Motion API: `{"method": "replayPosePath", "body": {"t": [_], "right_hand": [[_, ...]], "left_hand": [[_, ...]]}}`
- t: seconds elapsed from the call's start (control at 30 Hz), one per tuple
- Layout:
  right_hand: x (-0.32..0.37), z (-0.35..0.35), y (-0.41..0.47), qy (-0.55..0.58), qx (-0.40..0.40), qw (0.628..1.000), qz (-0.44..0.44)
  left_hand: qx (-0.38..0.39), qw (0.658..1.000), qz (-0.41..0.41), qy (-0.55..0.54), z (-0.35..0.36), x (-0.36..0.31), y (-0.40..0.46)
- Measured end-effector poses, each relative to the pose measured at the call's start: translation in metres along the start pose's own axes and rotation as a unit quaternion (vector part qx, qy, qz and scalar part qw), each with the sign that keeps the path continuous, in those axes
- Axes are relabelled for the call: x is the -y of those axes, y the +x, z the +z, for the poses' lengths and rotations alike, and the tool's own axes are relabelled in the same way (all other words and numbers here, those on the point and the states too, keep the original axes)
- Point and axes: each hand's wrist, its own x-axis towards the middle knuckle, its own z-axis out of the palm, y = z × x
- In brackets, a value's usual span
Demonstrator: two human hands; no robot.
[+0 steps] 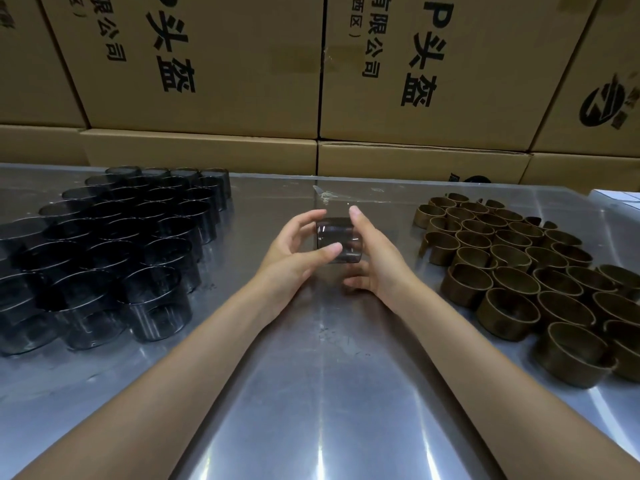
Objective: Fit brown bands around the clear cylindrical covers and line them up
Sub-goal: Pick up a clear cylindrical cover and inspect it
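Hands — L [294, 251] & R [372, 258] — both cupped round one smoky cover [337, 239], arms outstretched w/ thumbs up front.

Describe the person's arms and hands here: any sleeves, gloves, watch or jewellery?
Both forearms are bare as far as the frame shows, with no sleeves visible. The left hand and right hand are ungloved. No watch, bracelet or ring is visible on either.

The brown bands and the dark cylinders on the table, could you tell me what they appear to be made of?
The brown bands look like thin, matte strip curled into open rings, possibly card or wood veneer; I can't tell which. The dark cylinders seem to be smoky see-through plastic, glossy, with bright rims. The table looks like brushed sheet metal, given its streaked reflections.
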Motion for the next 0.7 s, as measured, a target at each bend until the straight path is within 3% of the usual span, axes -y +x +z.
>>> {"method": "replayPosePath", "body": {"t": [0.13,0.3,0.4,0.53,0.7], "right_hand": [[-0.003,-0.008,0.002,0.043,0.046,0.998,-0.011],[-0.007,-0.022,0.004,0.125,0.115,0.984,-0.052],[-0.008,-0.021,0.004,0.119,0.131,0.982,-0.067],[-0.009,-0.020,0.003,0.108,0.135,0.982,-0.070],[-0.004,-0.020,0.003,0.177,0.128,0.975,-0.032]], "left_hand": [[0.005,0.999,-0.026,0.020,-0.001,-0.002,0.001],[-0.106,0.976,-0.091,0.169,0.003,-0.014,0.000],[-0.092,0.967,-0.132,0.200,0.002,-0.019,-0.001],[-0.055,0.970,-0.153,0.182,-0.005,-0.020,0.001],[-0.006,0.993,-0.095,0.066,-0.016,-0.012,0.003]]}}
